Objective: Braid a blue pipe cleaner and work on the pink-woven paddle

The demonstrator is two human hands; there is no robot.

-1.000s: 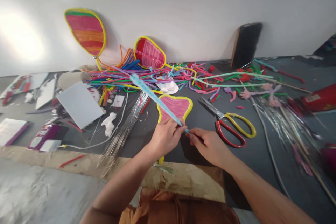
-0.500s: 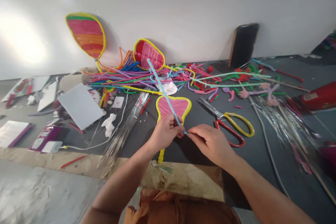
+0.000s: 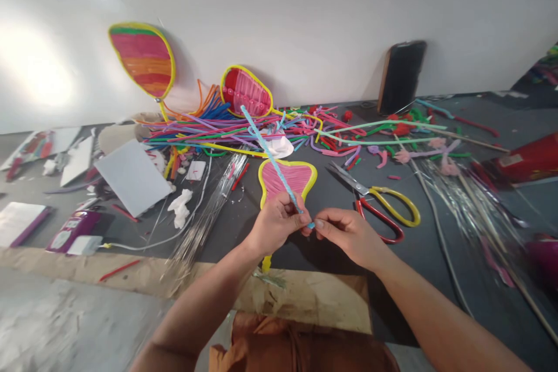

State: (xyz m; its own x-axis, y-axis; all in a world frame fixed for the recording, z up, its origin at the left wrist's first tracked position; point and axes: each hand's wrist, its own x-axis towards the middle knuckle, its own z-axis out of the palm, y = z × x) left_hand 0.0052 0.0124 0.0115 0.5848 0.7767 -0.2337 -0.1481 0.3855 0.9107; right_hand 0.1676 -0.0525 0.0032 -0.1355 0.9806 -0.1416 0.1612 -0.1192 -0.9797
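A light blue pipe cleaner (image 3: 271, 158) slants up and away from my left hand (image 3: 279, 221), whose thumb and fingers pinch it near its lower end. My right hand (image 3: 349, 235) is closed with thumb and forefinger at the short lower tip, close beside the left fingertips. Whether the right fingers still press on the tip is hard to see. Beneath the hands lies a pink fan shape with a yellow pipe-cleaner edge (image 3: 310, 175), its yellow stem partly hidden by my left hand. Scissors (image 3: 364, 189) with one yellow and one red handle lie open right of it.
A heap of coloured pipe cleaners (image 3: 196, 131) runs along the back. Two more yellow-edged shapes, one striped (image 3: 146, 61) and one pink-red (image 3: 246, 92), lean at the wall beside a phone (image 3: 401, 77). Silver wires (image 3: 209, 215), a white card (image 3: 133, 177) and a cable (image 3: 436, 226) lie around.
The lower end of the light blue pipe cleaner looks thicker and more folded. My right hand has shifted slightly right, its fingers more curled. The view has moved a little.
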